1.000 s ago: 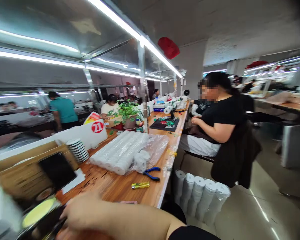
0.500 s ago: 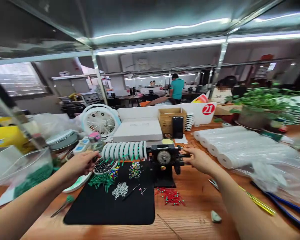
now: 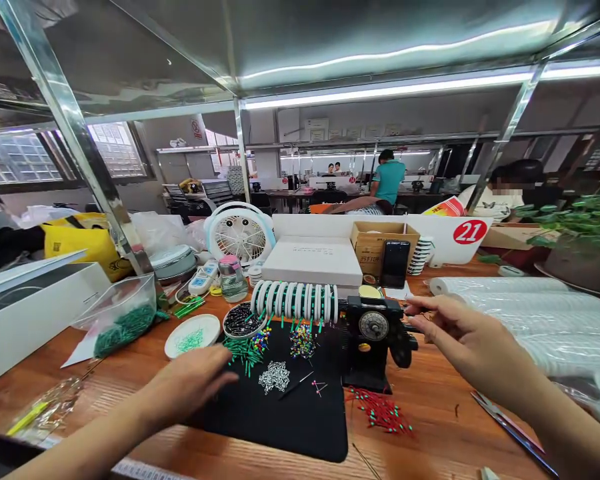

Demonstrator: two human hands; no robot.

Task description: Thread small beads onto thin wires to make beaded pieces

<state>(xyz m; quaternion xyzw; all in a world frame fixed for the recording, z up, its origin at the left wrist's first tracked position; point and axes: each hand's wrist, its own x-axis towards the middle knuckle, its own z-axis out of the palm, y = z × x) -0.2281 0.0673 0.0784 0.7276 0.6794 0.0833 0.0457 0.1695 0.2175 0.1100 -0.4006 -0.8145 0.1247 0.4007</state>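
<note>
A small black winding machine (image 3: 375, 328) with a round dial stands at the mat's right edge. From its left side sticks out a row of white spools (image 3: 296, 301) wound with green cord. My left hand (image 3: 197, 377) hovers over the left part of the black mat (image 3: 300, 427), below the spools. It holds nothing, and its thumb is apart from the fingers. At the machine's right side, my right hand (image 3: 460, 333) has thumb and fingertips around a dark shaft end, partly hidden. Green cord pieces (image 3: 245, 353), colourful beads (image 3: 303, 341) and silver clasps (image 3: 274, 377) lie on the mat.
Red cords (image 3: 380, 408) lie right of the mat. A white dish of green beads (image 3: 193, 335) and a bag of green cords (image 3: 125, 327) sit left. Wrapped white rolls (image 3: 510, 313) and scissors (image 3: 500, 417) are at right. Behind stand a fan (image 3: 240, 237) and a phone (image 3: 395, 263).
My left hand has left the spools' outer end and come down toward me, opening. The right hand stays at the machine's right side. The view has swung left.
</note>
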